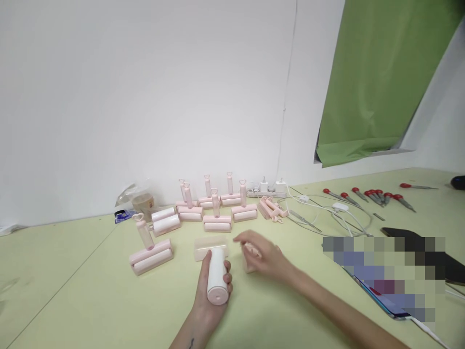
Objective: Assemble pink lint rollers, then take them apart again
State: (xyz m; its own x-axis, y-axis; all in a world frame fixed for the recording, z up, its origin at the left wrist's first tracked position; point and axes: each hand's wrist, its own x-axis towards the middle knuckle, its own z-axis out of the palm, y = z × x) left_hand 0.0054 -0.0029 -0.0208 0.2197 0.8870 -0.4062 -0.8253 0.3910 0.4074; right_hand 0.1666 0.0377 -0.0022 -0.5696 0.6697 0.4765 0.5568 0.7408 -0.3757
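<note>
My left hand (204,291) is wrapped round a white sticky lint roller roll (217,269) with a pale pink end cap facing me. Behind the roll, a translucent pinkish cover (201,252) lies on the table, partly hidden by it. To the right, my right hand (267,259) hovers with its index finger stretched out and its thumb apart. A pale pink piece (250,264) shows beside and behind those fingers; its shape is partly hidden. An assembled pink lint roller (151,257) with an upright handle stands left of my hands.
Several more lint rollers (217,223) stand behind my hands. Loose pink handles (269,208) lie near a power strip (267,192) and tangled white cables. Red-handled screwdrivers (374,196), a phone (385,295) and a dark device (410,237) occupy the right. A cup (143,203) stands back left.
</note>
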